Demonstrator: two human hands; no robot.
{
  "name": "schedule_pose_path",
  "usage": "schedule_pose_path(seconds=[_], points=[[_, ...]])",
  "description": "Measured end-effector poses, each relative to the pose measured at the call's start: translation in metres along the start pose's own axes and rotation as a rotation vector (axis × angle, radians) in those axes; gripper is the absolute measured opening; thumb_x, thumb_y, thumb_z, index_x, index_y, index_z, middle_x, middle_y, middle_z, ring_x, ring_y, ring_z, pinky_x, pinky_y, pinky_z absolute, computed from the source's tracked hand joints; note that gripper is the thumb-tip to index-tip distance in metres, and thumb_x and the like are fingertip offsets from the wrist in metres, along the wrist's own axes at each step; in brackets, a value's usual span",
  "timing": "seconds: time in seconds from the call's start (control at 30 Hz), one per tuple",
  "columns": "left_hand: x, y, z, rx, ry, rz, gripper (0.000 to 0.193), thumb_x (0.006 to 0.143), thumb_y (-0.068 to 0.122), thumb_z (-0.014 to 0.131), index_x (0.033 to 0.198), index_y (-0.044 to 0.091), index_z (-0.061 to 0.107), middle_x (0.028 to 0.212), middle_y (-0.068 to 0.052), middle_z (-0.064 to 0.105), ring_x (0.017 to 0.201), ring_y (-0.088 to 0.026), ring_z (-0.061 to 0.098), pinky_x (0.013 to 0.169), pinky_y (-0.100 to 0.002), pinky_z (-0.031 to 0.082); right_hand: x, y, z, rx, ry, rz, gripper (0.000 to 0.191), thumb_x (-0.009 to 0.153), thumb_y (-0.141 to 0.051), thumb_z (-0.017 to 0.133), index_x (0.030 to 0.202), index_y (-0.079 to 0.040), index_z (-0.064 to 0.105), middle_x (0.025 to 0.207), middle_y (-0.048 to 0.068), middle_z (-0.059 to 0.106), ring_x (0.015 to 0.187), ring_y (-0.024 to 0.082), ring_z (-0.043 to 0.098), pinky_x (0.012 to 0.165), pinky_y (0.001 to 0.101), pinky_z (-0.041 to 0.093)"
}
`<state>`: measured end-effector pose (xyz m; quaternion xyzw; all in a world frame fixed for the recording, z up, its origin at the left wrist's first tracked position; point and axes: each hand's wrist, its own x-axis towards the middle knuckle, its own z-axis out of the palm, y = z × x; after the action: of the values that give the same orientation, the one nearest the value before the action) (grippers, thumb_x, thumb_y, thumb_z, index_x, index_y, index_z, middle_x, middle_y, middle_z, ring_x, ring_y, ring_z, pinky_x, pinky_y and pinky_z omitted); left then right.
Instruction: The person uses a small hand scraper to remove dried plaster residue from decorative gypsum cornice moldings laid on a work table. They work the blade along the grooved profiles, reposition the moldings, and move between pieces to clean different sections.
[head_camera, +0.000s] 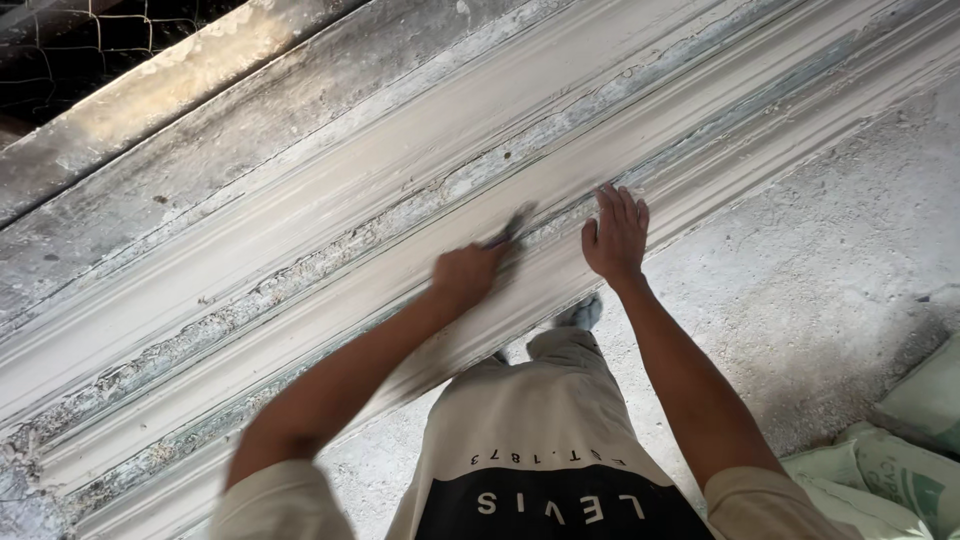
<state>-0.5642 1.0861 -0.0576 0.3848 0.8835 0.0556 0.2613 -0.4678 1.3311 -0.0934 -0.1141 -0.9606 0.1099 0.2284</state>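
A long white moulded frame with peeling paint and bare grey patches runs diagonally across the view. My left hand is closed around a small dark scraping tool, whose tip is blurred against a groove of the frame. My right hand lies flat with its fingers spread on the frame's lower ridge, just right of the tool. My torso in a beige and black shirt fills the bottom centre.
A rough concrete floor lies to the right of the frame. Pale green sacks sit at the bottom right. Wire mesh shows in the top left corner. My shoe stands close to the frame.
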Motion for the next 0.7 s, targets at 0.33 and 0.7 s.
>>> schedule_pose_path(seconds=[0.33,0.7], points=[[0.04,0.027,-0.005,0.034,0.038,-0.097,0.036,0.106,0.036,0.041,0.133,0.03,0.065,0.084,-0.016,0.071,0.071,-0.038,0.072,0.06,-0.054,0.057,0.002,0.019,0.004,0.111,0.051,0.005,0.048,0.091,-0.017,0.062,0.132,0.002,0.049,0.147,0.024,0.055,0.143,0.041,0.045,0.118,0.0638,0.025],[0.044,0.055,-0.011,0.069,-0.052,-0.287,0.042,0.101,0.043,0.048,0.142,0.042,0.055,0.067,-0.009,0.065,0.052,-0.025,0.067,0.043,-0.041,0.053,0.073,0.244,-0.022,0.254,0.03,-0.098,0.057,0.1,-0.019,0.063,0.148,0.004,0.043,0.152,0.03,0.042,0.147,0.049,0.032,0.123,0.0645,0.021]])
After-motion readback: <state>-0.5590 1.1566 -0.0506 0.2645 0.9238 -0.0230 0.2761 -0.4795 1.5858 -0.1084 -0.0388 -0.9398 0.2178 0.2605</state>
